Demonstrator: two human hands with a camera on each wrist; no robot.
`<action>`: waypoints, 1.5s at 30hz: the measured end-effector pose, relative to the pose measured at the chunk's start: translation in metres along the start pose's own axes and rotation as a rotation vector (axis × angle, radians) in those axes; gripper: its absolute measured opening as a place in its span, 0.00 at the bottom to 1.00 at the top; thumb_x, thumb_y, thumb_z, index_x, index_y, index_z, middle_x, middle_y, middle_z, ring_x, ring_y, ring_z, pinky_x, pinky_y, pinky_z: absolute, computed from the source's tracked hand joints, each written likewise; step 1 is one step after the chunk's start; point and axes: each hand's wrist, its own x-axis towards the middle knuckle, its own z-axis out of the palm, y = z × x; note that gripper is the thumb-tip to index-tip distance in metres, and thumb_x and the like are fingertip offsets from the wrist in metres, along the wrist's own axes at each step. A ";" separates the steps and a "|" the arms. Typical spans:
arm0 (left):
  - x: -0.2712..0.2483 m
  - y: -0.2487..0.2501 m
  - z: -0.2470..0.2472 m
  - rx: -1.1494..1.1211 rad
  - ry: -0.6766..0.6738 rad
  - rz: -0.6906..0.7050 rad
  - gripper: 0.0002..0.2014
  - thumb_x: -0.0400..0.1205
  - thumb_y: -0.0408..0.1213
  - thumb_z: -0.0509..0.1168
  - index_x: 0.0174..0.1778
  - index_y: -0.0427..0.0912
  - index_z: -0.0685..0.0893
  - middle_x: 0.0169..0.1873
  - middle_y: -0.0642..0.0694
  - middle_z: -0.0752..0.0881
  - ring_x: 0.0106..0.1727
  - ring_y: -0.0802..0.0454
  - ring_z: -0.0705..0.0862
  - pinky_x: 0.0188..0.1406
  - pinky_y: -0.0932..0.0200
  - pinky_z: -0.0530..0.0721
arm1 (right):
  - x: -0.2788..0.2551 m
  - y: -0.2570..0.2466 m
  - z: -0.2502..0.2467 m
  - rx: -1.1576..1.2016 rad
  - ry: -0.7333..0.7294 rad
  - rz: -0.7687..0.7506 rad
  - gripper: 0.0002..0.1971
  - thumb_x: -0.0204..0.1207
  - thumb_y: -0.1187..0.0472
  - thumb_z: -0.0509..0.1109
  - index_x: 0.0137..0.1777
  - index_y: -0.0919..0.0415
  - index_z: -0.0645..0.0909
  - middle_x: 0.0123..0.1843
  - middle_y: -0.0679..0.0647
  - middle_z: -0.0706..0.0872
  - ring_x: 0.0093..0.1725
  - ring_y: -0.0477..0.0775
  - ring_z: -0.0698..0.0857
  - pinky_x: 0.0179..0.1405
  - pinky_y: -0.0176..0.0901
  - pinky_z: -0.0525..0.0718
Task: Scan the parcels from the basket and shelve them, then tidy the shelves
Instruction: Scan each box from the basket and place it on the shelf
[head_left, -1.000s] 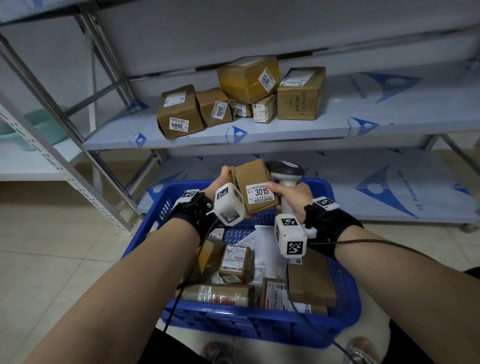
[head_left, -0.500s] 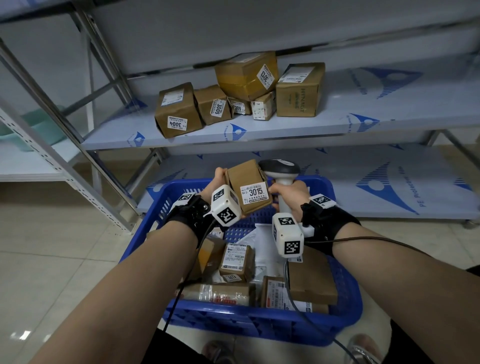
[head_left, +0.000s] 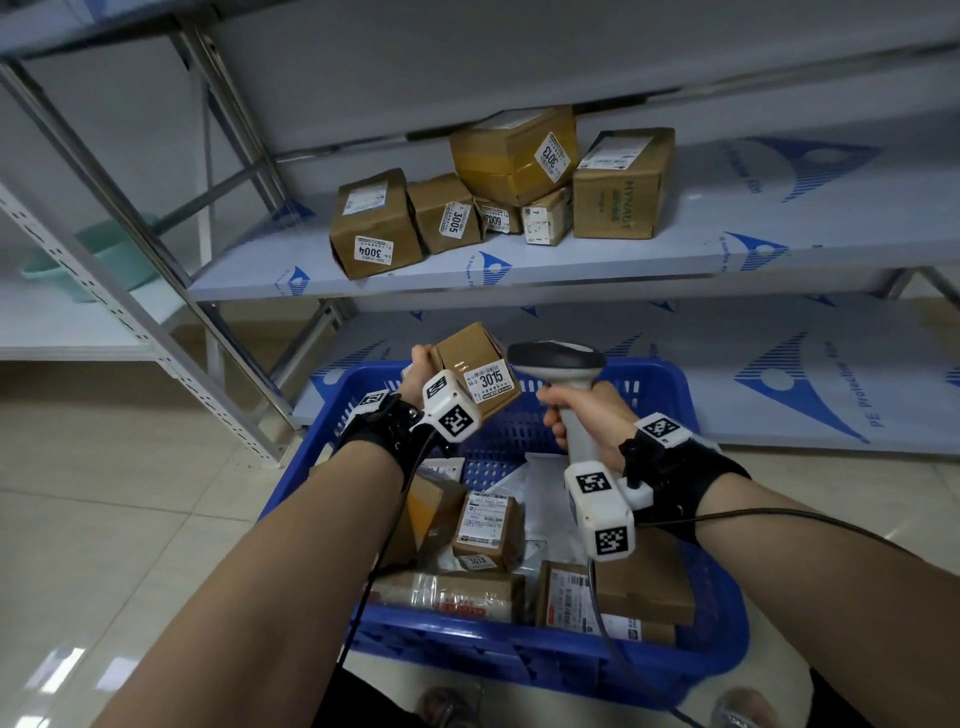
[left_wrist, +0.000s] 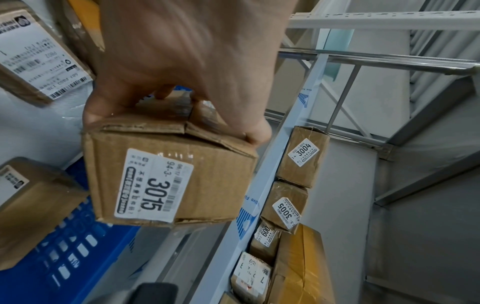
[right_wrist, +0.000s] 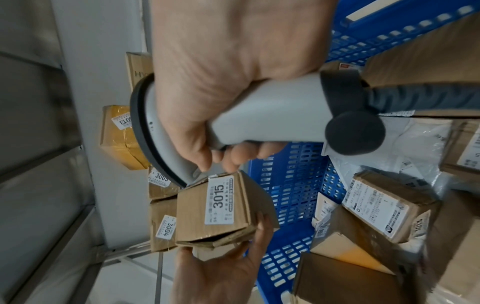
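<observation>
My left hand grips a small brown parcel labelled 3015, held above the far rim of the blue basket. My right hand is wrapped round the handle of a grey barcode scanner, whose head sits just right of the parcel. Several brown parcels and a white bag lie in the basket. On the middle shelf stand several parcels, among them 3004, 3005 and 3013.
The bottom shelf lies behind the basket. Slanted metal uprights of the rack stand at left, with a green basin on a neighbouring shelf. Tiled floor spreads to the left. The scanner's cable trails over my right forearm.
Both hands have risen a little, and the scanner has drawn slightly right of the parcel. The parcel has tilted, its 3015 label still facing me. My view has tipped up slightly.
</observation>
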 end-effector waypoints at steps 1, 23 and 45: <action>-0.004 0.002 0.002 0.055 -0.029 -0.003 0.20 0.87 0.53 0.45 0.38 0.44 0.70 0.24 0.46 0.81 0.25 0.51 0.81 0.37 0.62 0.84 | -0.001 0.000 0.002 -0.009 -0.010 -0.001 0.07 0.76 0.65 0.73 0.40 0.68 0.82 0.29 0.59 0.81 0.25 0.52 0.77 0.26 0.43 0.77; 0.015 0.015 -0.018 -0.017 -0.029 -0.104 0.32 0.69 0.67 0.60 0.60 0.47 0.72 0.59 0.41 0.80 0.59 0.41 0.78 0.68 0.44 0.72 | -0.010 -0.006 0.011 -0.109 -0.083 -0.015 0.07 0.75 0.67 0.71 0.35 0.65 0.80 0.26 0.57 0.80 0.22 0.50 0.75 0.23 0.38 0.74; -0.035 0.015 -0.008 0.146 -0.206 0.025 0.25 0.86 0.57 0.49 0.70 0.43 0.71 0.54 0.35 0.86 0.49 0.39 0.87 0.40 0.48 0.85 | 0.002 -0.006 -0.002 0.177 0.066 -0.045 0.09 0.75 0.59 0.76 0.39 0.65 0.84 0.31 0.58 0.85 0.25 0.50 0.79 0.28 0.43 0.79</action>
